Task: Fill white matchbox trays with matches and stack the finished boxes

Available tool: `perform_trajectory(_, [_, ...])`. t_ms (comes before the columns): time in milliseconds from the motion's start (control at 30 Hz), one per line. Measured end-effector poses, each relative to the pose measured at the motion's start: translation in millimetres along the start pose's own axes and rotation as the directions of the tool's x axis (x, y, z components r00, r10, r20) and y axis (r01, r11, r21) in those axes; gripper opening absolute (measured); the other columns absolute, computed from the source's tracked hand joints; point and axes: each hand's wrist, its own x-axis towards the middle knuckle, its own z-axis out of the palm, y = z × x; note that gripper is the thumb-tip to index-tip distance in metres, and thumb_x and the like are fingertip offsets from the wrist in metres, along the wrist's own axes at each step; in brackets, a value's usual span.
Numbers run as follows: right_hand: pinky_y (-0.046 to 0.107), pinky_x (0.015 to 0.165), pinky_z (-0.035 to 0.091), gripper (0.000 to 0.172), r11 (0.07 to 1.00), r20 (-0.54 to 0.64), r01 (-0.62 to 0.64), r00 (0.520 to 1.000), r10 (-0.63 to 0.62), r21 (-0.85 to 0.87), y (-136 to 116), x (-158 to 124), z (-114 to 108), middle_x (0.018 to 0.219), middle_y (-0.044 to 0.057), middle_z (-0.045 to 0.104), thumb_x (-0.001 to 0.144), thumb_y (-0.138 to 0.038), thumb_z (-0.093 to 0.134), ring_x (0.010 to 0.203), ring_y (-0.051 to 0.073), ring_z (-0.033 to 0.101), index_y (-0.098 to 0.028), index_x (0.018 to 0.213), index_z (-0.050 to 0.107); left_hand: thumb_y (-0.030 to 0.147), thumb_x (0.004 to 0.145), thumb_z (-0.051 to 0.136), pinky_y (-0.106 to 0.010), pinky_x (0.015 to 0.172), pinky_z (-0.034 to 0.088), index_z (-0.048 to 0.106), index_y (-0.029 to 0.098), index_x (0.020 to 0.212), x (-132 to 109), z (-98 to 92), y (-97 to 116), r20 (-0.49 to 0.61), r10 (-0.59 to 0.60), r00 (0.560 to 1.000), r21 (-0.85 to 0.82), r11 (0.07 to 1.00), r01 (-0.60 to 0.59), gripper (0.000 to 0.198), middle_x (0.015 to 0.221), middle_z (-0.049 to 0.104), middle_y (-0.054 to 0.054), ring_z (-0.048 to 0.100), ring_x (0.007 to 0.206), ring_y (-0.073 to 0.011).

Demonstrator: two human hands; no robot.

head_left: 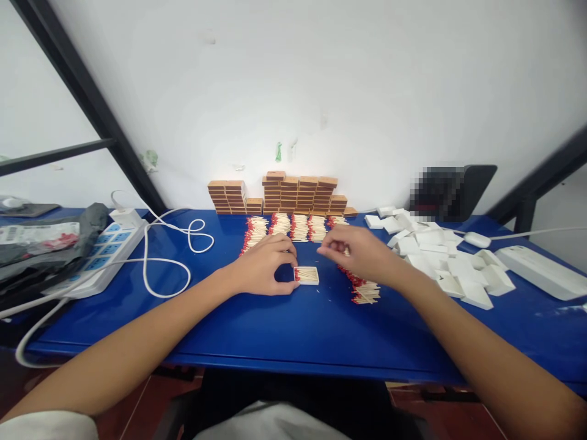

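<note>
Facing a white wall point(293, 91), the left grip point(263, 269) holds a match-filled tray point(306, 276) midway between the blue table's point(275, 333) front and back edges; the right grip point(360, 252) pinches closed, contents unclear.

Left hand point(265, 266) holds 1 white tray point(308, 283) (matches point(306, 274) inside), right hand point(360, 249) near loose matches point(367, 293).

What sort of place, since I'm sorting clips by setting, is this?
Probably an indoor workspace: stacked matchboxes, piled loose matches and a heap of white trays share a blue table against a wall.
</note>
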Motion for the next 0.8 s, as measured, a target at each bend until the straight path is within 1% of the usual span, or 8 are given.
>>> perform_trajectory(67, [0.034,0.068,0.043,0.024,0.970,-0.109,-0.172,0.982,0.155,-0.174,19.7,-0.3,-21.2,0.084,0.006,0.072,0.102,-0.038,0.062,0.076,0.022,0.064,-0.022,0.086,0.071,0.044,0.092,0.077,-0.048,0.112,0.050,0.077,0.020,0.104,0.0,-0.3,0.3,-0.011,-0.006,1.000,0.002,1.000,0.006,0.027,0.115,0.073,-0.010,0.064,0.118,-0.0294])
perform_trajectory(167, [0.037,0.070,0.042,0.021,0.771,-0.295,-0.513,0.856,0.425,-0.377,53.8,-6.7,-52.4,0.089,0.008,0.077,0.100,-0.037,0.064,0.083,0.027,0.068,-0.022,0.092,0.075,0.049,0.091,0.079,-0.049,0.111,0.051,0.078,0.019,0.110,-0.7,0.8,-0.6,-0.017,-0.020,1.000,-0.004,1.000,0.020,0.035,0.116,0.073,-0.011,0.064,0.120,-0.0305])
perform_trajectory(267, [0.039,0.071,0.042,0.022,0.674,-0.367,-0.637,0.770,0.523,-0.376,79.3,-14.8,-71.8,0.095,0.016,0.079,0.101,-0.033,0.064,0.086,0.031,0.071,-0.018,0.093,0.078,0.047,0.091,0.080,-0.049,0.111,0.050,0.079,0.020,0.104,-1.8,3.3,-2.8,-0.025,-0.008,1.000,-0.006,1.000,0.008,0.030,0.116,0.074,-0.010,0.064,0.121,-0.0301])
perform_trajectory(367, [0.040,0.078,0.046,0.027,0.656,-0.326,-0.671,0.741,0.587,-0.346,91.3,-8.8,-73.0,0.107,0.018,0.081,0.103,-0.035,0.062,0.099,0.033,0.073,-0.016,0.103,0.080,0.046,0.090,0.081,-0.049,0.112,0.050,0.077,0.021,0.097,-2.6,5.4,-4.6,-0.048,0.002,0.999,-0.001,1.000,-0.002,0.026,0.115,0.074,-0.009,0.065,0.120,-0.0298])
perform_trajectory(500, [0.034,0.081,0.051,0.031,0.676,-0.242,-0.662,0.749,0.617,-0.324,101.9,33.0,-55.0,0.105,0.013,0.084,0.104,-0.042,0.061,0.102,0.029,0.076,-0.020,0.106,0.083,0.045,0.091,0.081,-0.047,0.107,0.052,0.075,0.020,0.095,-2.7,6.1,-5.7,-0.065,0.000,0.998,-0.007,1.000,0.000,0.026,0.112,0.074,-0.008,0.065,0.116,-0.0284])
perform_trajectory(567, [0.035,0.077,0.052,0.038,0.638,-0.208,-0.699,0.710,0.673,-0.323,109.5,59.3,-45.2,0.101,0.018,0.083,0.104,-0.045,0.060,0.101,0.031,0.078,-0.016,0.097,0.084,0.044,0.090,0.081,-0.046,0.106,0.053,0.075,0.020,0.097,-2.7,5.3,-6.6,-0.090,-0.014,0.996,-0.014,1.000,0.013,0.025,0.111,0.074,-0.008,0.066,0.114,-0.0280])
perform_trajectory(667, [0.036,0.076,0.054,0.046,0.583,-0.174,-0.745,0.653,0.737,-0.325,121.9,88.0,-34.3,0.111,0.025,0.082,0.099,-0.051,0.066,0.106,0.035,0.078,-0.009,0.109,0.083,0.043,0.091,0.080,-0.047,0.106,0.053,0.074,0.021,0.099,-3.3,3.0,-8.8,-0.123,-0.044,0.991,-0.006,0.999,0.043,0.025,0.112,0.074,-0.009,0.067,0.115,-0.0284])
perform_trajectory(800, [0.039,0.077,0.056,0.059,0.539,-0.159,-0.774,0.609,0.777,-0.331,134.4,97.4,-24.2,0.124,0.030,0.078,0.094,-0.055,0.071,0.110,0.038,0.078,-0.005,0.124,0.079,0.044,0.091,0.080,-0.048,0.107,0.054,0.074,0.020,0.103,-5.5,1.3,-13.5,-0.175,-0.057,0.983,0.003,0.998,0.058,0.027,0.113,0.074,-0.009,0.067,0.116,-0.0291])
